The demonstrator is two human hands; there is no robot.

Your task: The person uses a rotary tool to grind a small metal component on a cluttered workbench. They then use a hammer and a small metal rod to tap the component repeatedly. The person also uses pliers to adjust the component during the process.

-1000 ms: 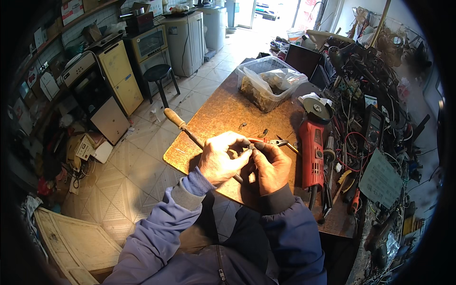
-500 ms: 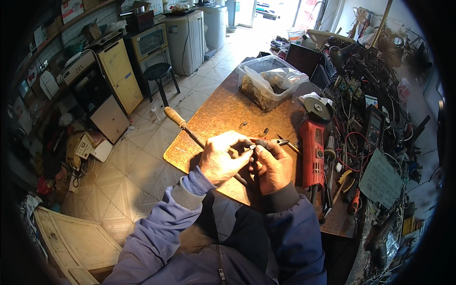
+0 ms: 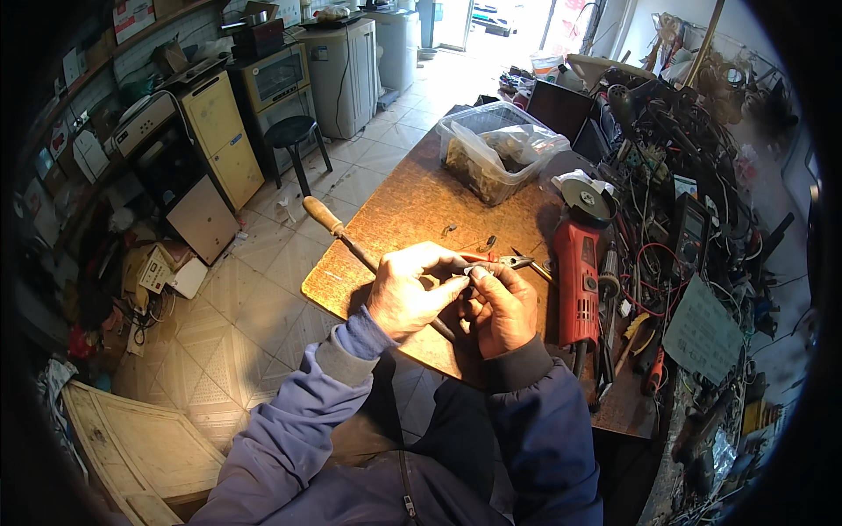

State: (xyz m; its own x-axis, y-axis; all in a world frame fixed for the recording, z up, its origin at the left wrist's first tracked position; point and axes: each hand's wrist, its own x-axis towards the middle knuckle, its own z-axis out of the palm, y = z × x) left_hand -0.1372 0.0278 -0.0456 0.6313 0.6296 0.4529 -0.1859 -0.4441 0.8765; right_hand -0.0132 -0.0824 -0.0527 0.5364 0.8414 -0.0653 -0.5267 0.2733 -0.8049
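Note:
Over the table's near edge, my left hand (image 3: 410, 289) and my right hand (image 3: 500, 307) meet fingertip to fingertip. Both pinch a small pale piece, mostly hidden by the fingers and too small to name. Under my left hand lies a long dark tool with a wooden handle (image 3: 323, 215), its shaft reappearing below the hand; it looks like a file or a soldering iron. Just beyond my fingers rest red-handled pliers (image 3: 516, 261), jaws to the right. A few small dark parts (image 3: 490, 242) are scattered on the brown tabletop (image 3: 395, 215).
A red angle grinder (image 3: 579, 272) stands right of my right hand. Farther back is a clear plastic box (image 3: 500, 158) with a bag and parts in it. Tangled wires, tools and a multimeter (image 3: 691, 226) crowd the right side. A black stool (image 3: 292, 133) is beyond the table's left edge.
My right fingers have shifted slightly against the small piece, and more of the pliers shows past them. My left hand has barely moved.

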